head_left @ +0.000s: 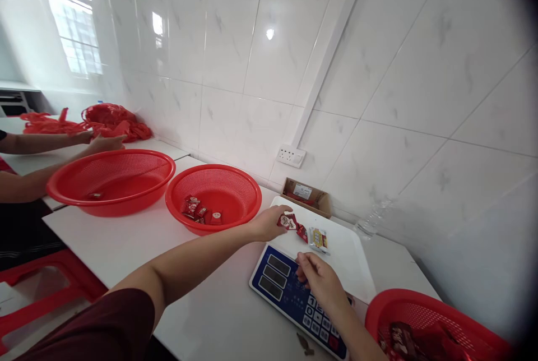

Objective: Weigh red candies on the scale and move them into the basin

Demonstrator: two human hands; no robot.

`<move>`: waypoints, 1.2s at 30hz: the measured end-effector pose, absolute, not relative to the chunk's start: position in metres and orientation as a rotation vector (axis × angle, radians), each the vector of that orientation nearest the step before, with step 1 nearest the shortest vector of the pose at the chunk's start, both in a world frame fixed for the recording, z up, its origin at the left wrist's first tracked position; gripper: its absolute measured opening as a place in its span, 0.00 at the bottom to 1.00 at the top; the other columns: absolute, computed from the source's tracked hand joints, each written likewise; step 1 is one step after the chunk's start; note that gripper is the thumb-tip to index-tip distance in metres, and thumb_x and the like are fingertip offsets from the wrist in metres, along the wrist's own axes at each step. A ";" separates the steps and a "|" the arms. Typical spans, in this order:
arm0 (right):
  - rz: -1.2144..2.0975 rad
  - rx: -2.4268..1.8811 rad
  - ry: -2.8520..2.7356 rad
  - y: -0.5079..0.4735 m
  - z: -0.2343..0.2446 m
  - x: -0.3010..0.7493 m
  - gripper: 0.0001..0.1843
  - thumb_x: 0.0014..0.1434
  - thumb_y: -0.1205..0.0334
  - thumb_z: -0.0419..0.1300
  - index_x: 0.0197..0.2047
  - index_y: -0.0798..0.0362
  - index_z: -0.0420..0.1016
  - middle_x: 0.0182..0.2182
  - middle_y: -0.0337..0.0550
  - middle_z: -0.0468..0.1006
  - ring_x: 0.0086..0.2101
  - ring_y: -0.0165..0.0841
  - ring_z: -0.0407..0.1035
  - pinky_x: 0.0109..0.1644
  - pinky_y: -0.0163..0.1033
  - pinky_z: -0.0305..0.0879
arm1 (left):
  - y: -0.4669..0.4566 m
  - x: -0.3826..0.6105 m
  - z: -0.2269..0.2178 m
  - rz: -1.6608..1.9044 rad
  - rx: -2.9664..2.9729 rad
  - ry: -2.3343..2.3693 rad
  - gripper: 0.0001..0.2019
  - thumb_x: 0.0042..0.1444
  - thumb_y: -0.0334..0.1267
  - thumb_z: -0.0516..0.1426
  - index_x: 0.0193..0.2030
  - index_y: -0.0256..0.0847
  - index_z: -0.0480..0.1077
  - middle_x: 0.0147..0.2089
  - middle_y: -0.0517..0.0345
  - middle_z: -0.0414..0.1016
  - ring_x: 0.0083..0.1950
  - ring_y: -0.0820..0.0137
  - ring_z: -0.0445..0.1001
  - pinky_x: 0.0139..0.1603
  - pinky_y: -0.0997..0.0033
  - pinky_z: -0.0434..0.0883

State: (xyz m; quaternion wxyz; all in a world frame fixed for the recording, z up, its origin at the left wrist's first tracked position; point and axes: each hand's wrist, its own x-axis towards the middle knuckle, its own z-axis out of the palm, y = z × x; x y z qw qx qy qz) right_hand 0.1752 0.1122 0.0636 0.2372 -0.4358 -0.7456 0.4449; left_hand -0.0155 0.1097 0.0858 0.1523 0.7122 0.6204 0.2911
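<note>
My left hand (271, 223) is over the white pan (348, 263) of a digital scale, its fingers closed on a small red packet (288, 221) with pale print. Just beside that packet, another red packet (302, 232) lies on the pan. A silver and yellow packet (319, 240) rests to the right of them. Above the blue control panel (273, 277) of the scale is my right hand (318, 278), fingers curled in towards the thumb, with nothing visible in them. It covers part of the keypad.
A red basket (214, 173) with several red packets stands left of the scale. Farther left is a larger red basket (111, 207), near another person's arms (67, 165) and red mesh bags (113, 120). A third basket (437, 308) is at lower right. Behind the scale sits a cardboard box (323, 204).
</note>
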 end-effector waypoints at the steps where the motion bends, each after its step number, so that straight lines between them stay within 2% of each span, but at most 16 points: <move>1: 1.227 -1.206 -2.005 0.113 0.065 0.176 0.26 0.49 0.35 0.48 0.28 0.50 0.67 0.20 0.38 0.71 0.25 0.35 0.68 0.26 0.37 0.62 | 0.101 -0.016 0.086 0.884 1.994 1.671 0.28 0.52 0.33 0.56 0.60 0.44 0.52 0.51 0.53 0.65 0.46 0.70 0.69 0.44 0.73 0.67; 3: 1.254 -1.179 -1.964 0.111 0.067 0.176 0.28 0.48 0.33 0.48 0.29 0.50 0.67 0.21 0.38 0.71 0.25 0.35 0.68 0.25 0.37 0.62 | 0.082 -0.015 0.086 0.979 1.847 1.419 0.30 0.50 0.33 0.59 0.59 0.45 0.54 0.47 0.56 0.67 0.40 0.73 0.70 0.38 0.75 0.67; 6: 1.319 -1.090 -1.984 0.107 0.069 0.176 0.28 0.50 0.32 0.47 0.28 0.51 0.67 0.22 0.40 0.72 0.26 0.35 0.67 0.26 0.37 0.62 | 0.059 -0.007 0.086 1.038 1.678 1.223 0.31 0.45 0.29 0.61 0.57 0.46 0.58 0.43 0.59 0.67 0.35 0.76 0.67 0.36 0.76 0.65; 11: 1.230 -1.031 -2.120 0.100 0.069 0.174 0.28 0.51 0.34 0.48 0.21 0.51 0.65 0.16 0.37 0.67 0.21 0.33 0.62 0.25 0.38 0.58 | 0.042 0.012 0.083 1.048 1.640 1.167 0.32 0.43 0.29 0.63 0.57 0.45 0.59 0.38 0.63 0.67 0.34 0.76 0.66 0.37 0.77 0.64; 13: 1.151 -1.037 -2.115 0.099 0.070 0.175 0.28 0.51 0.34 0.48 0.19 0.50 0.64 0.16 0.37 0.66 0.20 0.32 0.60 0.25 0.37 0.57 | 0.041 0.015 0.079 1.085 1.599 1.177 0.29 0.44 0.34 0.63 0.54 0.42 0.61 0.35 0.63 0.66 0.34 0.76 0.65 0.37 0.76 0.64; 16: 1.153 -1.052 -2.057 0.098 0.074 0.176 0.28 0.49 0.33 0.50 0.20 0.51 0.66 0.15 0.37 0.66 0.20 0.32 0.60 0.25 0.37 0.57 | 0.041 0.016 0.073 1.081 1.446 1.168 0.19 0.49 0.47 0.60 0.42 0.37 0.65 0.31 0.64 0.64 0.32 0.76 0.64 0.33 0.76 0.65; 19: 1.230 -1.029 -2.027 0.097 0.077 0.176 0.28 0.48 0.33 0.52 0.23 0.52 0.69 0.16 0.37 0.67 0.20 0.33 0.62 0.24 0.37 0.59 | 0.040 0.016 0.069 1.063 1.271 1.081 0.22 0.48 0.57 0.56 0.33 0.37 0.63 0.29 0.64 0.64 0.30 0.77 0.64 0.30 0.76 0.65; 22: 1.261 -1.003 -2.019 0.096 0.077 0.176 0.27 0.48 0.34 0.53 0.24 0.53 0.70 0.17 0.38 0.68 0.21 0.33 0.63 0.24 0.37 0.60 | 0.040 0.016 0.067 1.053 1.211 1.020 0.25 0.44 0.61 0.57 0.32 0.37 0.63 0.26 0.64 0.65 0.28 0.77 0.65 0.29 0.77 0.64; 28: 1.233 -0.985 -2.075 0.096 0.072 0.178 0.27 0.51 0.36 0.51 0.25 0.53 0.72 0.16 0.38 0.68 0.21 0.33 0.62 0.25 0.37 0.60 | 0.041 0.015 0.061 1.064 1.183 0.960 0.24 0.43 0.60 0.58 0.28 0.36 0.64 0.20 0.67 0.63 0.23 0.78 0.63 0.25 0.78 0.62; 36: 1.196 -1.033 -2.069 0.094 0.076 0.177 0.27 0.50 0.34 0.50 0.23 0.51 0.69 0.17 0.38 0.69 0.22 0.34 0.63 0.27 0.38 0.60 | 0.039 0.020 0.068 1.168 1.184 0.968 0.22 0.42 0.56 0.61 0.25 0.36 0.63 0.21 0.69 0.60 0.22 0.81 0.57 0.24 0.79 0.59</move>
